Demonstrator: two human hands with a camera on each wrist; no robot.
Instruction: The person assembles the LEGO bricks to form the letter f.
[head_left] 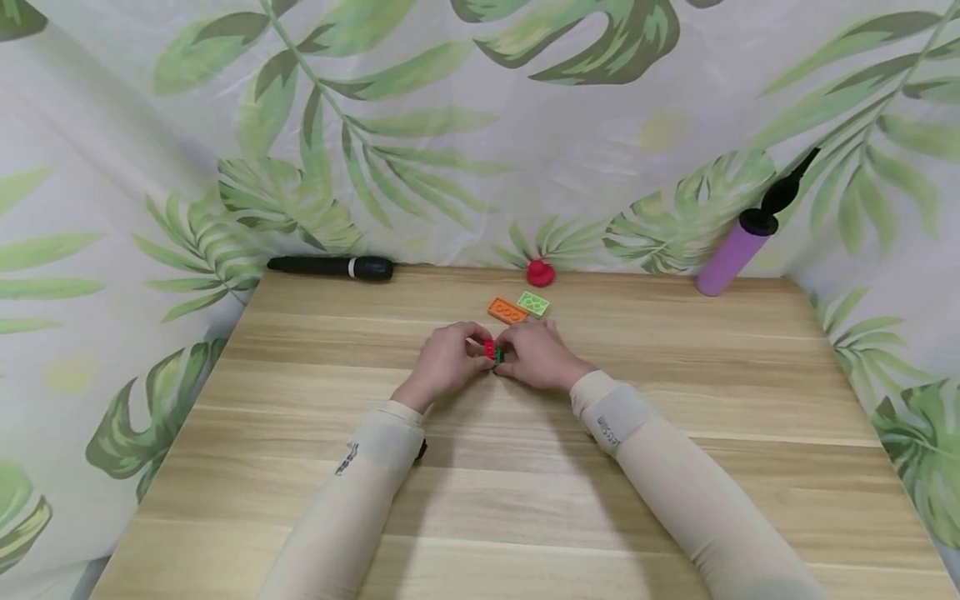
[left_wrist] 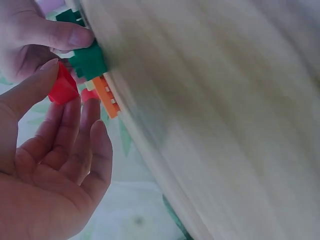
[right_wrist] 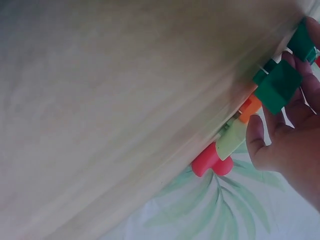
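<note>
Near the middle of the table, my left hand [head_left: 444, 357] pinches a red toy brick [left_wrist: 64, 86] between thumb and fingertips. Close beside it, my right hand [head_left: 542, 355] holds a green toy brick [left_wrist: 91, 62] with its thumb and fingers. The red brick [head_left: 489, 348] and the green brick [head_left: 498, 357] are side by side in the head view; whether they touch, I cannot tell. A second green brick [right_wrist: 279, 87] shows by the right fingers in the right wrist view. In the head view the right hand hides it.
Just beyond the hands lie an orange brick [head_left: 507, 311] and a light green brick [head_left: 533, 303]. A red rounded object [head_left: 540, 272] sits at the table's back edge. A black wand-like object [head_left: 332, 267] lies back left; a purple hand pump [head_left: 735, 252] stands back right.
</note>
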